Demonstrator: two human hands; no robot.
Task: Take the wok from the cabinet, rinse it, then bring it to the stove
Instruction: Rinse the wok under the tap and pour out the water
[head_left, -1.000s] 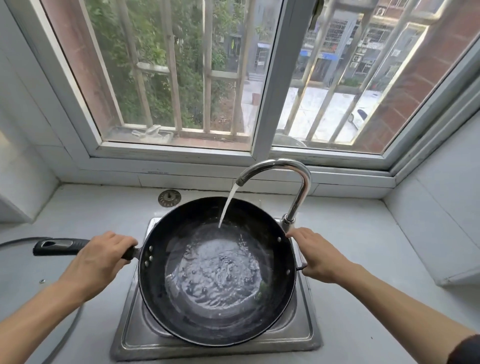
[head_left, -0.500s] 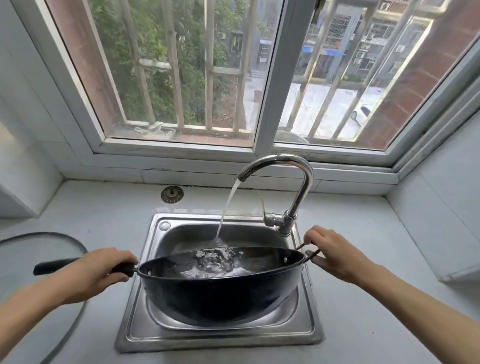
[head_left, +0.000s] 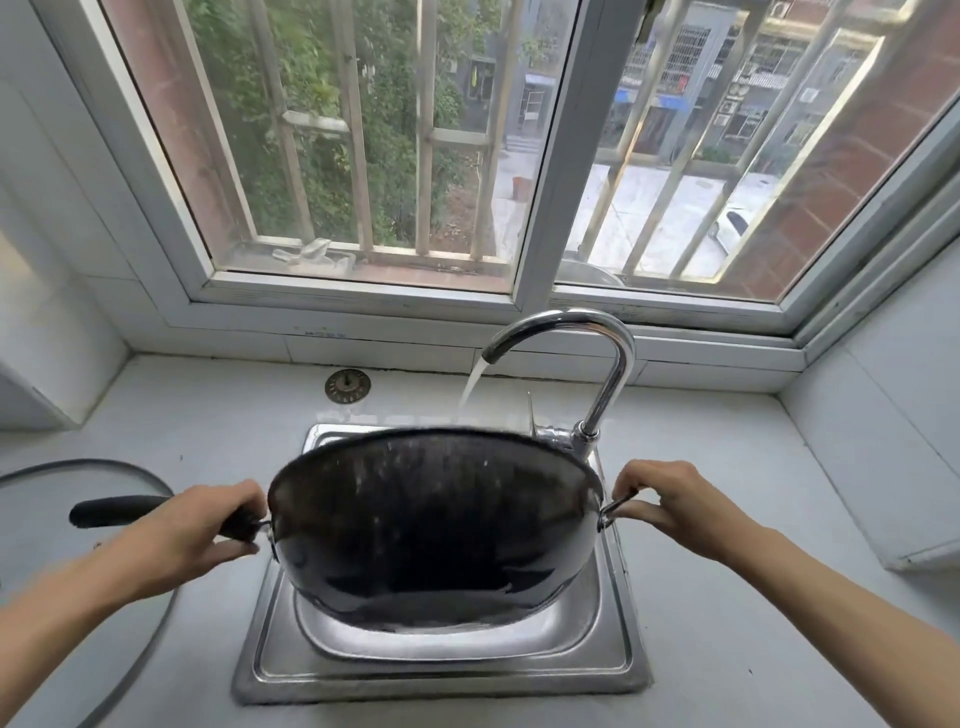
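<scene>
The black wok is tipped far away from me over the steel sink, so its wet dark underside faces me and its inside is hidden. My left hand grips the long black handle close to the bowl. My right hand pinches the small metal loop handle on the opposite side. Behind the wok's far rim, a stream of water falls from the curved chrome tap.
A glass lid lies on the pale counter at the left. A round metal strainer plug sits behind the sink near the window sill. The barred window fills the back; a white wall panel closes off the right.
The wok has gone from lying flat with water pooled in it to tipped steeply away from me. Both hands kept their hold and rose with it.
</scene>
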